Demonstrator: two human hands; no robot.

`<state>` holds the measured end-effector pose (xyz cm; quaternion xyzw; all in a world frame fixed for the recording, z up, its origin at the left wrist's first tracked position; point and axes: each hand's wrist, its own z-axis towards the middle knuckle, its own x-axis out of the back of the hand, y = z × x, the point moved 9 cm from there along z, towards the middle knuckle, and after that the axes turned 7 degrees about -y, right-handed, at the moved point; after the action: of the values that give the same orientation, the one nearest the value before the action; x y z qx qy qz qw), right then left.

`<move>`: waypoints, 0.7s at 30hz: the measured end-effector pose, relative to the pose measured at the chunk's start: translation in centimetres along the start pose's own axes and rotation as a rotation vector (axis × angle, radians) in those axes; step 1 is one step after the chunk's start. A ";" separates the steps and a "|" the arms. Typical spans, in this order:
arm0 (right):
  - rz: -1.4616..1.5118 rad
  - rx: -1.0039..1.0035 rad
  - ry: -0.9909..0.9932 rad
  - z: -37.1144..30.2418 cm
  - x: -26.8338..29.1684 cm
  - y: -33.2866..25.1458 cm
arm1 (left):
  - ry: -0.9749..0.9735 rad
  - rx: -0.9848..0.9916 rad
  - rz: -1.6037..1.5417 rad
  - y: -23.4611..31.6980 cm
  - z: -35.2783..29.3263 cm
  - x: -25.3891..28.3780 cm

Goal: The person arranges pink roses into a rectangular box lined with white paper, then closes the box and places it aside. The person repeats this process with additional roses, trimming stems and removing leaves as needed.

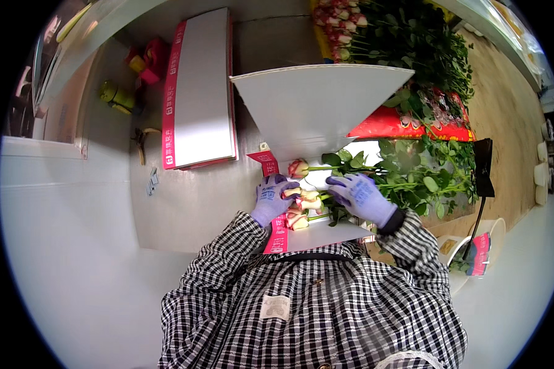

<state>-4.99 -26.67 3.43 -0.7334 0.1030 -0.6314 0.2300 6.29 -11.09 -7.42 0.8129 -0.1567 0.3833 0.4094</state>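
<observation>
At the frame's centre, I see the left hand half curled against rose heads and the right hand loosely bent over stems; I cannot tell whether either grips, but hard pressing could bruise the blooms. Above, the raised grey panel could drop onto them, and foliage crowds centre right.

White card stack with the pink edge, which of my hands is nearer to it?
Left. In the picture, your left hand, by the rose heads, is below and right of the white card stack; your right hand is farther right, beyond them.
</observation>
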 end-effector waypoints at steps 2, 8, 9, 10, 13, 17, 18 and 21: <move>-0.116 -0.011 -0.006 -0.1 5.9 -2.4 | 0.027 0.001 -0.018 -0.3 -0.2 0.5; 0.132 -0.347 0.355 -8.8 15.8 6.2 | -0.002 0.067 0.067 0.0 0.1 0.5; 0.557 -0.359 0.684 -14.2 19.5 10.1 | 0.000 0.084 0.067 -0.6 0.2 0.7; 0.707 -0.303 0.972 -20.0 24.1 13.2 | -0.009 0.085 0.052 -0.7 0.3 0.5; -0.185 -0.478 1.254 -34.6 39.2 15.3 | -0.021 0.036 -0.020 0.8 1.1 0.1; -0.301 -0.254 1.300 -38.4 44.4 7.4 | -0.014 0.056 -0.014 0.8 1.1 -0.1; -0.311 -0.260 1.156 -36.2 42.6 6.1 | -0.022 0.062 -0.029 1.2 0.9 -0.2; -0.757 -0.423 0.720 -25.8 34.2 2.9 | -0.017 0.044 -0.066 1.0 2.0 0.4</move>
<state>-23.52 -49.64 34.61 -0.4876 0.0290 -0.8458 -0.2144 6.98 -13.24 -7.29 0.8296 -0.1251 0.3661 0.4027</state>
